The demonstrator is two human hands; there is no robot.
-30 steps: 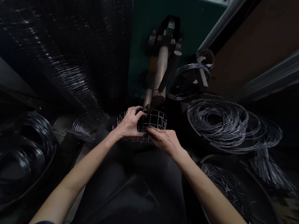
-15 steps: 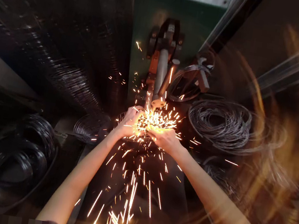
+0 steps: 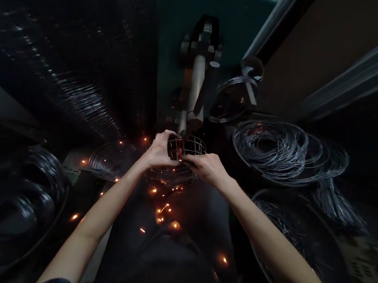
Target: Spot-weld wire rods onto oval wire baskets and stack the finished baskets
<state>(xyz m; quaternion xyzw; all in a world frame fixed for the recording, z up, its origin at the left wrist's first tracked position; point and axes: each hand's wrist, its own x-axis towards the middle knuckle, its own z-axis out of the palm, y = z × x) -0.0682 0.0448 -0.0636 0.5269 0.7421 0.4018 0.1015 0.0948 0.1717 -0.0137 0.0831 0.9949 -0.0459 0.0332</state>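
A round wire basket (image 3: 193,146) of crossed thin metal wires sits under the tip of a spot welder (image 3: 197,85). My left hand (image 3: 160,151) is closed around the basket's left side, with the thumb reaching toward the middle. From the right, my right hand (image 3: 208,166) pinches at the basket's near side, its fingertips close to the left thumb. Whether a separate wire lies between those fingertips is too dark to tell. Small glowing sparks (image 3: 164,209) are scattered below the hands.
Coils of wire rings (image 3: 273,150) lie at the right, with a dark tub (image 3: 301,245) of loose wire pieces nearer. More shiny rings (image 3: 16,210) fill a container at the left. Stacked wire rings (image 3: 84,101) line the left side. Behind the welder stands a green machine panel (image 3: 180,16).
The bright burst of sparks at the welder tip has died down to a few glowing dots, and the scene is darker. Both hands stay at the basket.
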